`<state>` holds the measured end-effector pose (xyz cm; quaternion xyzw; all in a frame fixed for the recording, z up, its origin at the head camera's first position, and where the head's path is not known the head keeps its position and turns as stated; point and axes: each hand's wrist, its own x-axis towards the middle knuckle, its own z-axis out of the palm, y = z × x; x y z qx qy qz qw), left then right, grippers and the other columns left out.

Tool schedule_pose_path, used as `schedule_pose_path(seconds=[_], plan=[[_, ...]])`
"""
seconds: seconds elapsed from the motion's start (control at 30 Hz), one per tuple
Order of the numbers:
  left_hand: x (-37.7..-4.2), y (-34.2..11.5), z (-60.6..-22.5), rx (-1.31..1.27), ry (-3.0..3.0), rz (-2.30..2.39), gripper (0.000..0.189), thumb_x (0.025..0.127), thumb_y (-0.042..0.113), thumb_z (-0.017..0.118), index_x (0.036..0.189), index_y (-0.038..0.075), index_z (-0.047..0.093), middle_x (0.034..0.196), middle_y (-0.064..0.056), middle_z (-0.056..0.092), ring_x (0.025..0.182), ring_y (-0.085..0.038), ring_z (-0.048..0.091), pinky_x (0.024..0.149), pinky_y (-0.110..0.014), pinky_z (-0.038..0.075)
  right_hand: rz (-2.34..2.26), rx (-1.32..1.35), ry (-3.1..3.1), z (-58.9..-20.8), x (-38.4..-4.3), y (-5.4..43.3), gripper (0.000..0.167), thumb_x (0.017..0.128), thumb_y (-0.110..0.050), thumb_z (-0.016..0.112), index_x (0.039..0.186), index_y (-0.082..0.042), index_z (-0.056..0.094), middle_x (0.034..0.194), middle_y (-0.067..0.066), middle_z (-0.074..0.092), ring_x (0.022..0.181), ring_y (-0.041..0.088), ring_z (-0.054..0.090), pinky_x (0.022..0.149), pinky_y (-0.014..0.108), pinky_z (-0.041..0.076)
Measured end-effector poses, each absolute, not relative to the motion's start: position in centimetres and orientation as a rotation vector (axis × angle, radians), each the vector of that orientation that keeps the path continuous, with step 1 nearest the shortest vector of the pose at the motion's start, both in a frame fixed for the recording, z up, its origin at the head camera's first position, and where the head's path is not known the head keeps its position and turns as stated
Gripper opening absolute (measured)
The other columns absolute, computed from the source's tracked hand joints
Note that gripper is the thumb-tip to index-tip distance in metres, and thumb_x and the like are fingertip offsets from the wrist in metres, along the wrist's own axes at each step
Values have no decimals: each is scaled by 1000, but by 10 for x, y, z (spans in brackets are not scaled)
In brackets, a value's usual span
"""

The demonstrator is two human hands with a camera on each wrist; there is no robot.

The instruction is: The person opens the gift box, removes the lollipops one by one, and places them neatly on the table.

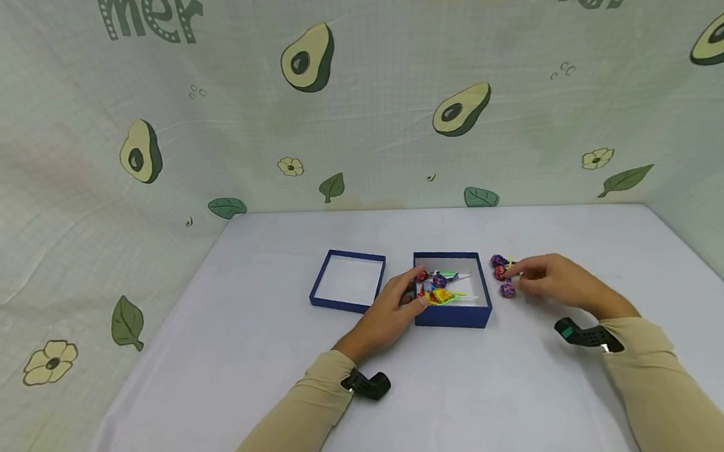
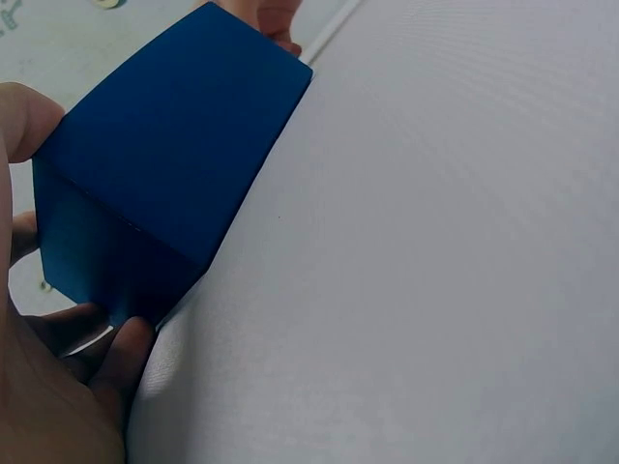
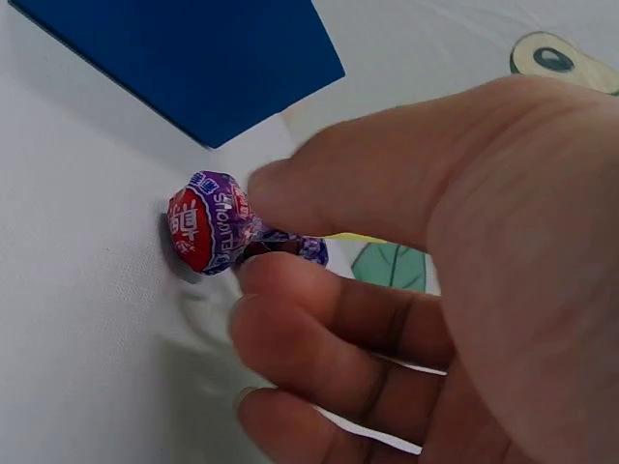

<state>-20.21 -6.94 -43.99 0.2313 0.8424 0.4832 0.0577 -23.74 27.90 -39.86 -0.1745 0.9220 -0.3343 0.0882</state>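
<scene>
My left hand (image 1: 390,315) grips the left side of a blue box (image 1: 452,316) with a white inside. In the left wrist view, thumb and fingers lie around the end of the box (image 2: 174,145). Several wrapped lollipops (image 1: 439,296), yellow, purple, blue and red, lie in the box with their white sticks pointing right. To the right of it, my right hand (image 1: 551,281) pinches a purple lollipop (image 3: 208,222) behind its round head, between thumb and forefinger. Beside those fingers lie a red lollipop (image 1: 500,273) and another dark purple lollipop (image 1: 497,261); their sticks are partly hidden.
A blue-rimmed lid (image 1: 322,302), white inside, lies left of the box. Everything stands on a white-covered table (image 1: 233,381). Behind it hangs a pale cloth (image 1: 388,159) printed with avocados, leaves and flowers. Both wrists wear black straps (image 1: 590,337).
</scene>
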Motion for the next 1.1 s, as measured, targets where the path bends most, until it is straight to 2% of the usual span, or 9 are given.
schedule_pose_path(seconds=[0.13,0.5,0.8,1.1], plan=[[-202,-69,-439,701,2551,1467,63,102,41,51,159,29,29,160,4,29,145,-16,28,117,-44,28,-928,-571,2733,-396,-236,278,24,92,-16,70,115,-7,72,81,1,63,71,18,55,58,28,46],[-201,-70,-438,696,2540,1469,63,102,41,51,159,29,29,160,4,30,145,-16,29,116,-43,29,-813,-544,2747,-396,-234,270,25,88,-16,73,110,-4,70,82,0,63,73,17,53,60,31,45],[-201,-70,-437,700,2542,1467,63,102,40,51,159,29,29,160,4,30,144,-15,29,116,-41,30,-773,-539,2813,-400,-235,268,22,90,-21,74,104,-5,70,78,-2,61,70,15,51,57,29,42],[-201,-70,-437,711,2542,1467,63,102,40,51,160,28,29,160,4,30,144,-14,29,116,-40,30,-760,-519,2856,-403,-236,269,23,93,-23,70,104,-3,69,77,-2,61,67,15,51,55,29,41]])
